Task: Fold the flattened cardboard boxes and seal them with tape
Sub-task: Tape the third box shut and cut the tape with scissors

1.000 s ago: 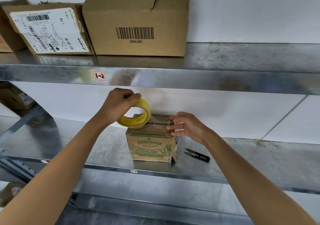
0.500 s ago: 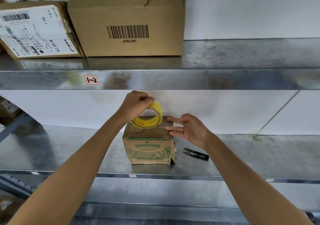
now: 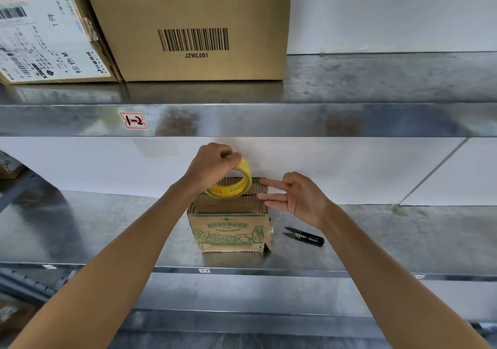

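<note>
The left hand [image 3: 212,164] curls round the yellow tape roll [image 3: 228,192], holding it just above the back of the small printed cardboard box [image 3: 228,230]; the right hand [image 3: 301,199] is spread, its straight fingers [image 3: 271,184] against the box's upper right edge. The box stands upright on the metal shelf [image 3: 107,227], black snips [image 3: 305,237] lying just to its right. On the shelf above sit a barcoded carton [image 3: 193,25] and a labelled carton [image 3: 48,39]

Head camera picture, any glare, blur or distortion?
Head view: soft even light; the large barcoded brown cardboard box reflects dully in the shiny metal shelf; the small printed cardboard box and yellow tape roll are sharp; corners look soft and stretched.
</note>
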